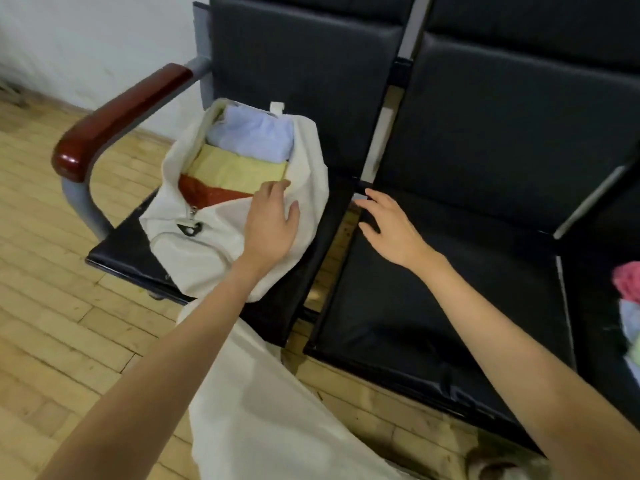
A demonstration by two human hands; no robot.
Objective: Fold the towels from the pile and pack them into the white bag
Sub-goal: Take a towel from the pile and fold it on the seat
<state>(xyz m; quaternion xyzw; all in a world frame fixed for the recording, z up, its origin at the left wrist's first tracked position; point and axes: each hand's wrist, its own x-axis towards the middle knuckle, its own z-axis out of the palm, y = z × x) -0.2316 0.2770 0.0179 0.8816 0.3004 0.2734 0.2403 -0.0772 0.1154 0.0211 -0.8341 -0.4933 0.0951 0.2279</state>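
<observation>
Bag: white bag (221, 233) lay unzipped on the seat (117, 247), showing blue towel (252, 133), yellow towel (232, 168), red towel (204, 194).
Hands: my left hand (272, 225) rested flat on its flap; my right hand (391, 226) hovered spread, holding nothing.

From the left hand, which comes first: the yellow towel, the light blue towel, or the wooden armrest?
From the left hand:
1. Yellow towel, in the white bag, at the fingertips.
2. Light blue towel, behind the yellow one.
3. Wooden armrest, farthest, off to the left.

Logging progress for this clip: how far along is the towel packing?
Done: folded light blue towel, yellow towel and red-orange towel lie inside the open white fabric bag. In hand: left hand rests on the bag's edge; right hand is empty. Left: pink and pale towels in the pile.
</observation>
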